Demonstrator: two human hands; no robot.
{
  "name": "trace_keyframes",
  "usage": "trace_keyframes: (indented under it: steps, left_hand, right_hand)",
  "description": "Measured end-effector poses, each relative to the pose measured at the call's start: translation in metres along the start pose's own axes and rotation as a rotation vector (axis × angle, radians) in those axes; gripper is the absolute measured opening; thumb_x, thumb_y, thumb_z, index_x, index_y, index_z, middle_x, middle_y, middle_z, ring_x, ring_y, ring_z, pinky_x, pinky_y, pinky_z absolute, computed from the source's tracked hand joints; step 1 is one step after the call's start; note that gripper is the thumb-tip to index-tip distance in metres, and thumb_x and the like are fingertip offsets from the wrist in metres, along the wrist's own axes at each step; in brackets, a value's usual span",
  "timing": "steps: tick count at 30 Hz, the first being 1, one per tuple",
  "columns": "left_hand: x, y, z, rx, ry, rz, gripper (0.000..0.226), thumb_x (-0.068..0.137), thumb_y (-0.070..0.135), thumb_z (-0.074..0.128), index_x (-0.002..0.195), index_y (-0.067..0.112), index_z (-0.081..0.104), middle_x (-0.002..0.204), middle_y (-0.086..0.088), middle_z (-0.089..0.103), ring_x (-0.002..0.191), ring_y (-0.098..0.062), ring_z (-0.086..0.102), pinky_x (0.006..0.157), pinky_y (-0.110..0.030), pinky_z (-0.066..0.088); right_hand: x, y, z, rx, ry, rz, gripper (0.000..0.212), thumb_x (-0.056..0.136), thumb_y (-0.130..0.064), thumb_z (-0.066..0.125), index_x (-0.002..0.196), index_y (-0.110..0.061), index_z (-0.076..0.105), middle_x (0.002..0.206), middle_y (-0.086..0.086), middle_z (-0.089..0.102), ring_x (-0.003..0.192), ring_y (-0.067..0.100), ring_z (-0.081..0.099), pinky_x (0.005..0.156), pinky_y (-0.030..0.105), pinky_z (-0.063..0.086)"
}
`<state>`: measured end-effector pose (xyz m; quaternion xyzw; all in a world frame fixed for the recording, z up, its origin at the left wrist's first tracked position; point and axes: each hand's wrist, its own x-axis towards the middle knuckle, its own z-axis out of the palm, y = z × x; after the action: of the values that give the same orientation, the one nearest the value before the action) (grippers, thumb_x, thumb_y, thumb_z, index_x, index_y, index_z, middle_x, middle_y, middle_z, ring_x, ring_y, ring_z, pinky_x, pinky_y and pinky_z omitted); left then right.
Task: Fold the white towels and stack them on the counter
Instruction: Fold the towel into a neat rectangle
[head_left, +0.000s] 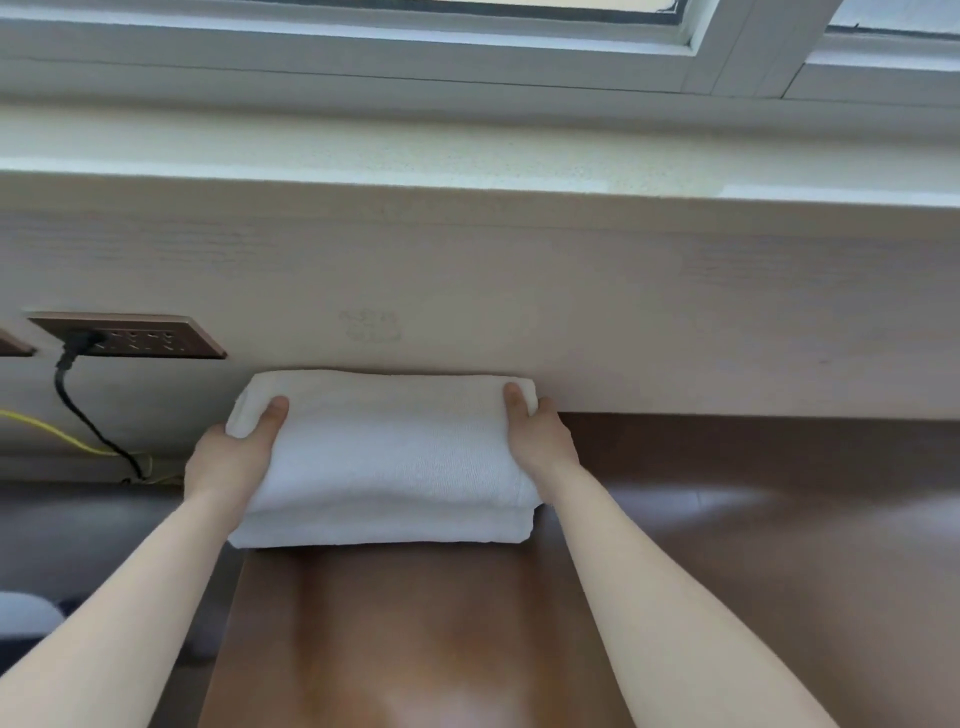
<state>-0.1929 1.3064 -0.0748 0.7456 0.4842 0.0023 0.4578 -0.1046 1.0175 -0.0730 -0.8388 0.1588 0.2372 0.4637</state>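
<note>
Folded towels (384, 457) clasped between left hand (228, 462), right hand (540, 441).

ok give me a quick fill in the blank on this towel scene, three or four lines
1. The left hand and right hand grip opposite ends of the folded ____ towels.
2. The towels rest on a ____ wooden counter.
3. A black cable is plugged into the ____ on the wall.
4. The stack's far edge sits against the ____.

Missing words: white; brown; socket; wall
</note>
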Motion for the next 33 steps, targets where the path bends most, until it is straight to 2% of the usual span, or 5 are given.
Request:
trace_keyframes:
  steps: [17, 22, 26, 30, 33]
  left_hand:
    - [-0.01, -0.027, -0.004, 0.107, 0.009, 0.058, 0.091, 0.074, 0.086, 0.048, 0.123, 0.01, 0.056, 0.114, -0.012, 0.061, 0.104, -0.036, 0.056, 0.085, -0.043, 0.044]
    - [-0.021, -0.017, 0.0, 0.466, 0.415, 0.636, 0.055, 0.098, 0.046, 0.05, 0.132, 0.003, 0.055, 0.129, -0.025, 0.058, 0.118, -0.047, 0.052, 0.094, -0.056, 0.042]
    - [-0.066, 0.008, 0.047, 0.403, 0.072, 0.872, 0.06, 0.095, 0.055, 0.033, 0.131, 0.018, 0.063, 0.149, -0.016, 0.047, 0.14, -0.035, 0.04, 0.113, -0.05, 0.03]
    - [-0.08, 0.016, 0.076, 0.793, 0.001, 0.827, 0.07, 0.091, 0.071, 0.009, 0.15, 0.043, 0.035, 0.164, 0.003, 0.022, 0.153, -0.022, 0.009, 0.122, -0.048, 0.003]
    - [-0.074, 0.015, 0.076, 0.876, -0.008, 0.81, 0.076, 0.088, 0.069, -0.001, 0.154, 0.043, 0.024, 0.166, 0.002, 0.016, 0.154, -0.023, 0.004, 0.121, -0.05, 0.0]
  right_hand:
    - [-0.012, 0.016, 0.0, -0.063, 0.035, -0.092, 0.064, 0.095, -0.068, 0.032, 0.131, -0.018, 0.049, 0.124, 0.009, 0.061, 0.115, 0.032, 0.055, 0.085, 0.035, 0.038]
    - [-0.01, 0.009, -0.002, -0.199, 0.06, -0.086, 0.073, 0.094, -0.071, 0.026, 0.131, -0.012, 0.049, 0.121, 0.011, 0.061, 0.112, 0.033, 0.057, 0.083, 0.038, 0.041]
    - [-0.022, 0.01, 0.002, -0.19, 0.23, -0.138, 0.056, 0.099, -0.06, 0.029, 0.127, -0.016, 0.048, 0.12, 0.01, 0.062, 0.109, 0.036, 0.059, 0.085, 0.041, 0.044]
    - [-0.043, 0.004, 0.01, -0.378, 0.61, -0.628, 0.045, 0.101, -0.042, 0.034, 0.123, -0.01, 0.058, 0.116, 0.011, 0.063, 0.099, 0.038, 0.062, 0.081, 0.044, 0.046]
    - [-0.053, -0.003, 0.029, -0.629, 0.412, -0.971, 0.05, 0.1, -0.043, 0.032, 0.129, -0.013, 0.059, 0.131, 0.009, 0.059, 0.127, 0.034, 0.05, 0.109, 0.048, 0.032]
